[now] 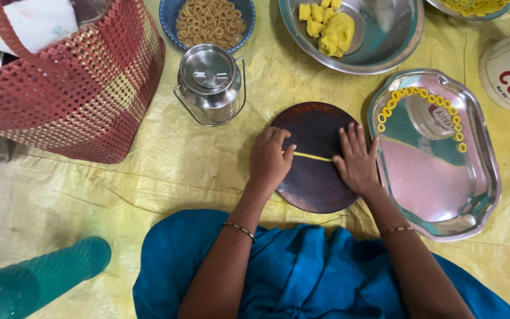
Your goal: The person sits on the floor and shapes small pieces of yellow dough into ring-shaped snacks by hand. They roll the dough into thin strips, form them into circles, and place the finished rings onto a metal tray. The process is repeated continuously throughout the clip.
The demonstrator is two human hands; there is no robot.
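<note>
Both hands flat on a thin yellow dough rope (313, 156) lying across the middle of a round dark board (314, 177). Left hand (270, 160): fingers curled loosely over the rope's left end, pressing, not clenched. Right hand (356, 160): fingers extended, palm down on the rope's right end. Board sits on a yellow plastic sheet (149, 171) covering the floor. Just right of the board: a steel tray (444, 195) with small yellow dough rings (420, 94) along its far rim. Far edge of sheet: steel bowl (385, 35) holding dough lumps (329, 26), blue bowl of rings (211, 20). Lidded steel can (211, 82) left of board; red woven basket (78, 88) at far left corner.
</note>
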